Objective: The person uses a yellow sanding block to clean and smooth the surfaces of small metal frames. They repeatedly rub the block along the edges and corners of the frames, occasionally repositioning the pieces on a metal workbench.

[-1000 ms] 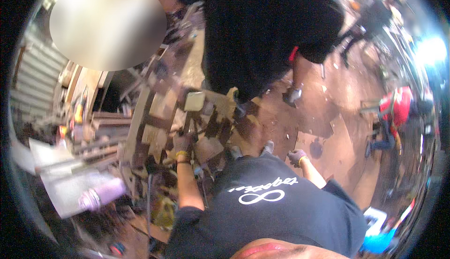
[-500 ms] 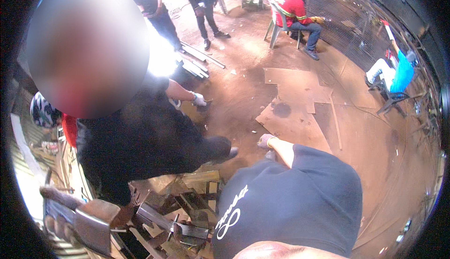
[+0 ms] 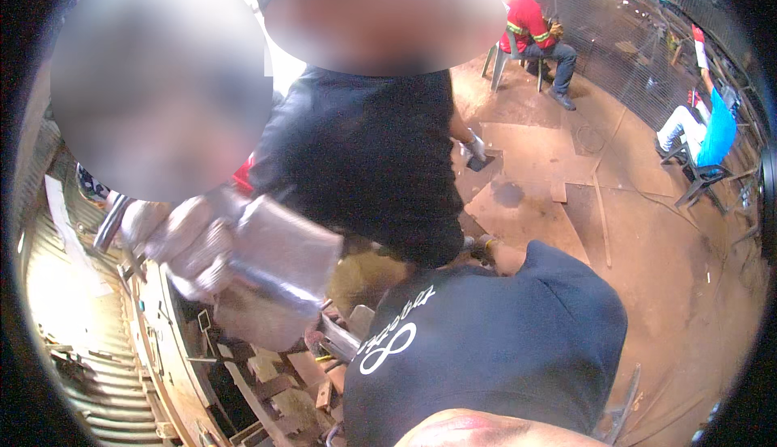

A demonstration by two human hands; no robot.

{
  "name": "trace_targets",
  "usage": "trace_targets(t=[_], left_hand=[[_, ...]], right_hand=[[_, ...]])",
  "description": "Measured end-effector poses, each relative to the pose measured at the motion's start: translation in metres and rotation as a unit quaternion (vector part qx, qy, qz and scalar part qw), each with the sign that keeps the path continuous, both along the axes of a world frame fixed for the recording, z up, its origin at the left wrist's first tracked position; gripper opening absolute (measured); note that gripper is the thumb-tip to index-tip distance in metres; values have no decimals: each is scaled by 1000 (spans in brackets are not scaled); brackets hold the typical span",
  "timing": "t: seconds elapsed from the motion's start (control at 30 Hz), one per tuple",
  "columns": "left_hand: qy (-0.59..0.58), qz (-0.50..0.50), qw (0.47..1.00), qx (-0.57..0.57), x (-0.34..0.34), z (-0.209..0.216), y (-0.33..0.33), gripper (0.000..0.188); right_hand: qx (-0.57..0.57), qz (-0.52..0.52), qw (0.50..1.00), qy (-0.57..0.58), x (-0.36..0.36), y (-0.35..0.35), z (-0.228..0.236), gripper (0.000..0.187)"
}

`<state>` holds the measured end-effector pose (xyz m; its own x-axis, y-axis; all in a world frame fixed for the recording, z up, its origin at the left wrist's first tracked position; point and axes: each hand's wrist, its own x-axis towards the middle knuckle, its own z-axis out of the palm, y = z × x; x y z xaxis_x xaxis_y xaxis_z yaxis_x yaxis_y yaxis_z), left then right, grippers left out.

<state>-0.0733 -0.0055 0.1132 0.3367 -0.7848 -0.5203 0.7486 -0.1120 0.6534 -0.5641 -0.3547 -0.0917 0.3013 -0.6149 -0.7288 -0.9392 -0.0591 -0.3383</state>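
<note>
My left hand (image 3: 190, 249), in a pale work glove, is raised at the left, its fingers closed round a bent, shiny metal piece (image 3: 295, 249). Motion smears both, and the wrist is out of sight. Across my body, my right hand (image 3: 484, 246) hangs low beside my dark shirt (image 3: 502, 342); a yellow band shows at its cuff. The fingers are mostly hidden, and I cannot tell whether they hold anything. Close in front stands a co-worker in black (image 3: 364, 156), whose gloved hand (image 3: 477, 152) is by a dark flat piece (image 3: 483, 161).
Metal and wood scraps (image 3: 279, 398) lie at the lower left, near corrugated sheeting (image 3: 113, 386). Flat sheets (image 3: 526, 220) cover part of the brown floor. A person in red (image 3: 530, 22) and one in blue (image 3: 716, 127) sit on chairs farther off.
My left hand has swung up and to the right with the metal piece. The co-worker in black has moved right, in front of me. My view has shifted, and my right hand appears slightly farther right.
</note>
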Motion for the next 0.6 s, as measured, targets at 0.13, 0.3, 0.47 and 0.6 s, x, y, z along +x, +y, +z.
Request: trace_targets(t=[0.13, 0.3, 0.47, 0.6], left_hand=[[15, -25, 999, -39, 9, -6, -37, 48], [64, -41, 993, -91, 26, -32, -84, 40], [105, -61, 987, -106, 24, -71, -130, 42], [124, -70, 982, -122, 19, -82, -161, 43]], right_hand=[[0, -6, 1000, -5, -32, 12, 22, 40], [-27, -11, 1000, -13, -57, 23, 54, 42], [-47, -16, 999, -22, -70, 52, 85, 45], [-56, -16, 998, -35, -82, 72, 94, 47]])
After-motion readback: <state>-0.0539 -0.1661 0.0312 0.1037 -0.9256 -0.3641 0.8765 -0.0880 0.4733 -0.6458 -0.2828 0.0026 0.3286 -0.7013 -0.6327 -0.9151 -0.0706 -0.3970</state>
